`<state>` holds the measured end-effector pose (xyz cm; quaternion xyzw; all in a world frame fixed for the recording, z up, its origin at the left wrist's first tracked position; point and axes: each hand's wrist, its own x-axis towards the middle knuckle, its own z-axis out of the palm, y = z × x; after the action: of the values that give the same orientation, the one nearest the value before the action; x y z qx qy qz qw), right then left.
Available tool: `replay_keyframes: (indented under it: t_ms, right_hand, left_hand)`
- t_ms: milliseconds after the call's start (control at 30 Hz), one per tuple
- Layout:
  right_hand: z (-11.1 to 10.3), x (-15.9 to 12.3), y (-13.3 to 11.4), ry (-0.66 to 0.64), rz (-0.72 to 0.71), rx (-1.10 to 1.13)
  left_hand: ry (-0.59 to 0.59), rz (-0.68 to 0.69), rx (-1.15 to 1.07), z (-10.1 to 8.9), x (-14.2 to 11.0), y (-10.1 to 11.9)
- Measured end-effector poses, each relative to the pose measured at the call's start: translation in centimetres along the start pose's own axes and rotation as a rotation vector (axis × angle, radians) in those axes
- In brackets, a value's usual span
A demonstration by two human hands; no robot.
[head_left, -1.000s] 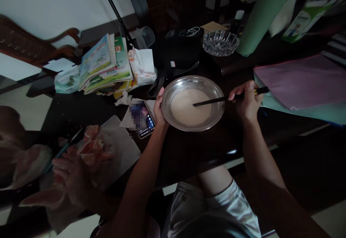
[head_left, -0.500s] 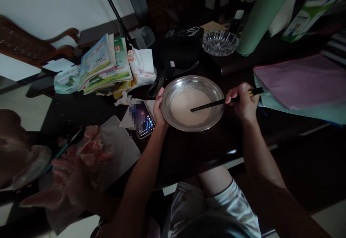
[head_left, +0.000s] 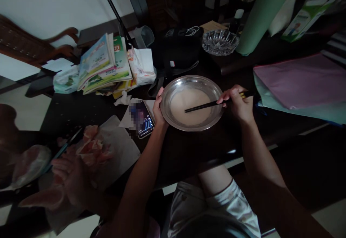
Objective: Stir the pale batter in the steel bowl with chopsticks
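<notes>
A shiny metal bowl (head_left: pixel 208 124) stands on the dark table, holding a pale, milky liquid (head_left: pixel 186 103). My left hand (head_left: pixel 159 108) grips the bowl's left rim, fingers against its outer side and thumb hidden or hard to make out. In my right hand (head_left: pixel 239 104) is a pair of dark chopsticks (head_left: pixel 202 106), held closed around their upper part near gold bands. Their tips dip into the liquid left of the middle. Just left of my left hand lies a lit phone (head_left: pixel 146 121) on white paper.
At lower left, another person's hand (head_left: pixel 71 176) is by pinkish pieces (head_left: pixel 93 146) on a white sheet (head_left: pixel 119 151), near a light-blue-handled tool (head_left: pixel 61 149). Books (head_left: pixel 108 65), a tissue pack (head_left: pixel 143 67), a black bag (head_left: pixel 175 50) and a glass ashtray (head_left: pixel 220 43) stand behind. A pink folder (head_left: pixel 300 81) lies right.
My right hand has shifted slightly left, and the chopstick tips have moved left through the liquid. My left hand and the bowl stay almost in place.
</notes>
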<state>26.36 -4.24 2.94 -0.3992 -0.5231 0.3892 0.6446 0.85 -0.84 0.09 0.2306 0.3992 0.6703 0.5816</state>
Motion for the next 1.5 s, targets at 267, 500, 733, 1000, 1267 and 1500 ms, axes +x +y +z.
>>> replay_keyframes:
  t_ms: [267, 500, 733, 1000, 1267, 1500]
  right_hand:
    - [-0.3, 0.6, 0.0, 0.333, -0.177, 0.031]
    - [0.1, -0.1, -0.1, 0.002, -0.012, -0.035]
    - [-0.6, 0.5, -0.1, 0.334, -0.122, -0.058]
    - [0.6, -0.6, -0.3, -0.127, 0.02, -0.016]
    - [-0.4, -0.1, -1.3, 0.166, -0.095, -0.2]
    - [-0.3, -1.0, -7.0, 0.241, -0.084, -0.408]
  left_hand:
    - [0.0, 0.002, -0.011, 0.0, 0.0, 0.0]
    - [-0.014, 0.012, -0.018, -0.1, 0.0, 0.0]
    - [-0.025, 0.015, -0.007, -0.2, 0.1, -0.1]
    - [-0.009, 0.022, -0.003, -0.1, 0.1, -0.1]
    - [-0.008, 0.015, -0.006, -0.1, 0.0, -0.1]
    - [-0.016, 0.008, -0.031, -0.1, 0.1, 0.0]
